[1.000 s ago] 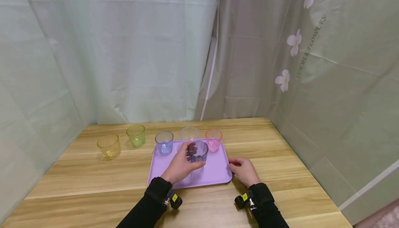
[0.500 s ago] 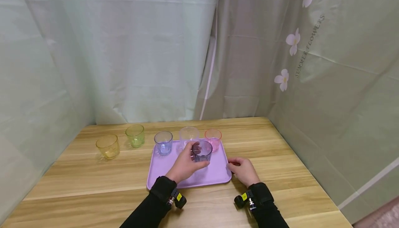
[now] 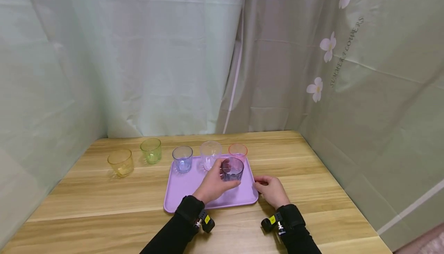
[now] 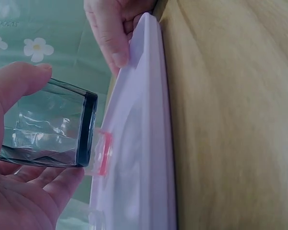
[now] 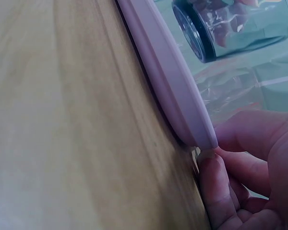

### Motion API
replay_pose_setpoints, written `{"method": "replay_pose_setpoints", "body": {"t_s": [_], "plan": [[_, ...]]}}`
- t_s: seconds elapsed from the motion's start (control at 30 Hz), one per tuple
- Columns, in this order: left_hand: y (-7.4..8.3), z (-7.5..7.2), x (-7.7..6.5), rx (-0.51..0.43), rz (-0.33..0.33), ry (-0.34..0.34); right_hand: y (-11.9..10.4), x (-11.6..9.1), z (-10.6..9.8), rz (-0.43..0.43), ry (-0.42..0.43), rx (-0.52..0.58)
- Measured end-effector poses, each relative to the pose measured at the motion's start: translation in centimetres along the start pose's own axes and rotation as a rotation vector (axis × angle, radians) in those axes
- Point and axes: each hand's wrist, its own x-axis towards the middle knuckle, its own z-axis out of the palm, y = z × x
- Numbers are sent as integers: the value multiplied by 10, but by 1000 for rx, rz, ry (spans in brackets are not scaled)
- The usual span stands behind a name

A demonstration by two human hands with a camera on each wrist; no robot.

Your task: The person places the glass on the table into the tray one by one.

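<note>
My left hand (image 3: 212, 185) grips a smoky grey drinking glass (image 3: 232, 174) by its side, thumb in front and fingers behind. In the left wrist view a gap shows between the base of this glass (image 4: 48, 124) and the purple tray (image 3: 184, 192). My right hand (image 3: 272, 191) pinches the tray's right edge; in the right wrist view its thumb lies on the rim (image 5: 182, 86), with fingertips below. Along the tray's far side stand a blue glass (image 3: 182, 162), a clear glass (image 3: 210, 154) and a pink glass (image 3: 238, 150), the last partly hidden behind the grey one.
Left of the tray, a yellow glass (image 3: 121, 164) and a green glass (image 3: 151, 152) stand on the wooden table (image 3: 86, 192). Pale curtains (image 3: 166, 53) hang behind the table and along both sides.
My left hand has carried the grey glass rightward over the tray, from in front of the clear glass to in front of the pink one. The right hand has stayed at the tray's edge.
</note>
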Motion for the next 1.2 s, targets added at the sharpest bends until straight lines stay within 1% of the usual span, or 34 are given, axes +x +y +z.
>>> {"method": "replay_pose_setpoints", "body": {"t_s": [0.27, 0.3, 0.53, 0.7, 0.87, 1.0, 1.2], "plan": [[-3, 11, 1, -17, -10, -34, 0, 0, 1, 9, 1, -1], [-3, 12, 1, -18, -9, -36, 0, 0, 1, -1, 0, -8], [-2, 20, 1, 8, 7, -51, -1, 0, 0, -4, 3, -1], [-2, 25, 0, -5, 17, -76, -2, -1, 0, -7, 3, 13], [-3, 30, 0, -22, 31, -77, -1, -1, 0, -5, 8, 11], [-4, 32, 0, 1, 36, -72, 1, 0, 1, 0, 6, 1], [-7, 33, 0, 29, 20, -76, 1, -1, 0, 7, 0, -9]]}}
